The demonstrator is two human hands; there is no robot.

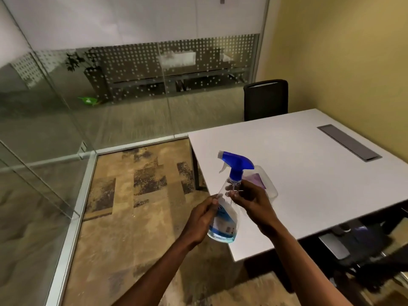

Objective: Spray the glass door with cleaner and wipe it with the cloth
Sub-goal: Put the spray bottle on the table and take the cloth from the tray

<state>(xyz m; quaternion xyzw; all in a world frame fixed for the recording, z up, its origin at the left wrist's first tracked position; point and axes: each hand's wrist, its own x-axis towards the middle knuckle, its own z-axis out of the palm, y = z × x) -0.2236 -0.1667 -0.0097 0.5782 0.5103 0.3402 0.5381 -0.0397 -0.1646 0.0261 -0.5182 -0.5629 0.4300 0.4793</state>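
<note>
A clear spray bottle with a blue trigger head and a little blue liquid at its bottom is held upright over the near left corner of the white table. My left hand grips its lower body from the left. My right hand wraps the upper body just under the neck. A purple cloth in a clear wrapper lies on the table right behind the bottle, partly hidden by my right hand. Glass panels run along the left side and across the back; which panel is the door I cannot tell.
A black chair stands at the table's far end. A second chair is tucked under the table's near right side. A grey cable hatch is set into the tabletop. Patterned carpet covers the floor between glass and table.
</note>
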